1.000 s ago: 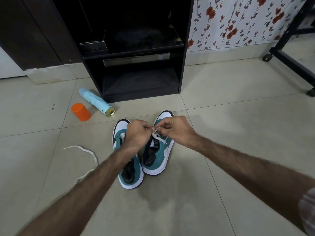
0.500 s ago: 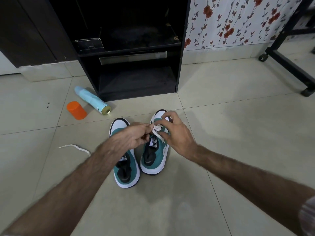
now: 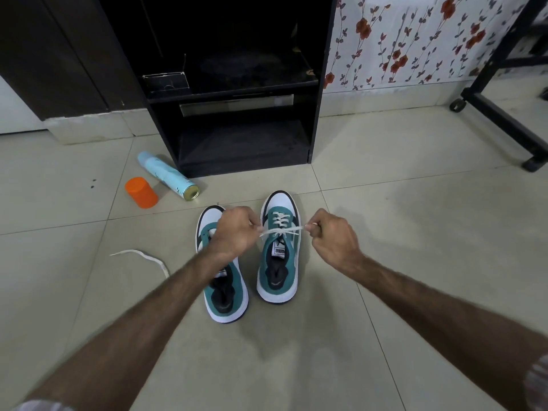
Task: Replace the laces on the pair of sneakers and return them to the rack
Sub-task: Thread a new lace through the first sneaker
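Currently the white flat lace [image 3: 281, 231] is pulled taut sideways across the right-hand teal-and-white sneaker [image 3: 278, 256], one end pinched by the left hand [image 3: 234, 232], the other by the right hand [image 3: 332, 235]. Both sneakers are stood side by side on the tiled floor [image 3: 415, 232], before the black rack [image 3: 243, 114]. Tightening is judged under way; knotting is called for next. A second white lace [image 3: 142, 256] is left unthreaded beside the left-hand teal-and-white sneaker [image 3: 225, 295].
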